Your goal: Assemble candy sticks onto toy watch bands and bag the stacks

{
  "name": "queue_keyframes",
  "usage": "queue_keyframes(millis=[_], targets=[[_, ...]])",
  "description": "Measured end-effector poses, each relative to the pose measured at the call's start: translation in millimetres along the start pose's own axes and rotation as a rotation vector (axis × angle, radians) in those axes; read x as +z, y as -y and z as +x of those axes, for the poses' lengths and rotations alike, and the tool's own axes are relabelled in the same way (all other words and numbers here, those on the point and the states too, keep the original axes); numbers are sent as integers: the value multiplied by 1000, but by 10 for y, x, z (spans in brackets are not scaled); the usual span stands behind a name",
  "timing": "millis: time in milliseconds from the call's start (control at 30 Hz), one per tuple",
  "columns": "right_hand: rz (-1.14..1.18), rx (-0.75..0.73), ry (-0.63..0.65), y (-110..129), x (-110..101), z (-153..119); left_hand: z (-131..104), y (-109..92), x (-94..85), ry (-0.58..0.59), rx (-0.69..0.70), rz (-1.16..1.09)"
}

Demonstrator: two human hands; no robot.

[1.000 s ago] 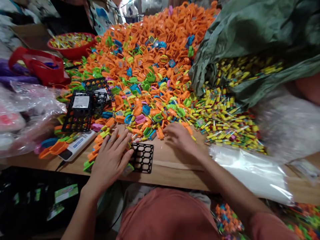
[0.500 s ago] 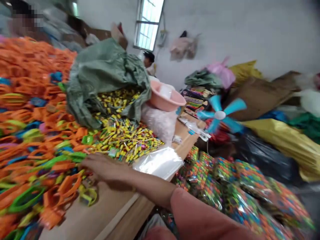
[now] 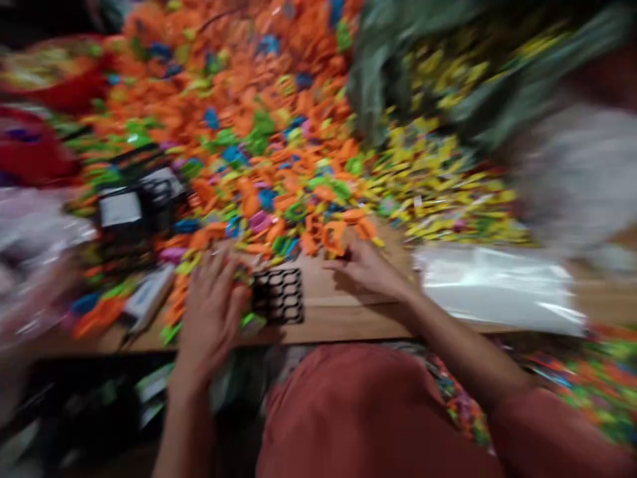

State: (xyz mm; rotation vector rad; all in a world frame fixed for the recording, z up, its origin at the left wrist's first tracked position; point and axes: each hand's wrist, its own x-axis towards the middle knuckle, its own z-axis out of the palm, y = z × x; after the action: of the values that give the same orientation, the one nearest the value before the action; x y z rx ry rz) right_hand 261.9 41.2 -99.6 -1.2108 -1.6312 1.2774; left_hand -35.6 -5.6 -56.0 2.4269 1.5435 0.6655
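Observation:
My left hand (image 3: 213, 302) lies palm down with its fingers stretched out, over small coloured plastic pieces at the table's front edge. Beside its thumb is a black grid-patterned card (image 3: 279, 295), flat on the wood. My right hand (image 3: 365, 265) is closed, thumb and fingers at an orange plastic piece (image 3: 335, 238) on the near edge of the heap; motion blurs the grip. In front of both hands spreads a large heap of plastic pieces (image 3: 259, 179), mostly orange, with green, blue, yellow and pink among them.
Yellow wrapped pieces (image 3: 448, 192) spill from a green sack (image 3: 383, 73). Clear plastic bags (image 3: 497, 285) lie at right. Black packages (image 3: 124, 212), a white box (image 3: 149, 295) and red basins (image 3: 34, 149) stand at left. Filled bags (image 3: 587, 378) lie below the table, right.
The view has swung left and down onto the table. My left hand has come into sight. My right hand is now at an orange plastic piece at the heap's near edge.

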Motion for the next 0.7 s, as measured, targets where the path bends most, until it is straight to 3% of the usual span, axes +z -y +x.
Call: queue_keyframes(millis=[67, 133, 300, 567, 700], targets=[[130, 63, 153, -140, 310, 17, -156, 35, -135, 51, -106, 71], [199, 79, 240, -202, 627, 13, -170, 58, -119, 78, -138, 88], [84, -49, 237, -188, 1151, 76, -110, 51, -41, 80, -134, 76], [-249, -468, 233, -372, 1378, 145, -158, 67, -56, 80, -125, 84], [-232, -501, 270, -385, 1352, 178, -152, 81, -37, 87, -126, 82]])
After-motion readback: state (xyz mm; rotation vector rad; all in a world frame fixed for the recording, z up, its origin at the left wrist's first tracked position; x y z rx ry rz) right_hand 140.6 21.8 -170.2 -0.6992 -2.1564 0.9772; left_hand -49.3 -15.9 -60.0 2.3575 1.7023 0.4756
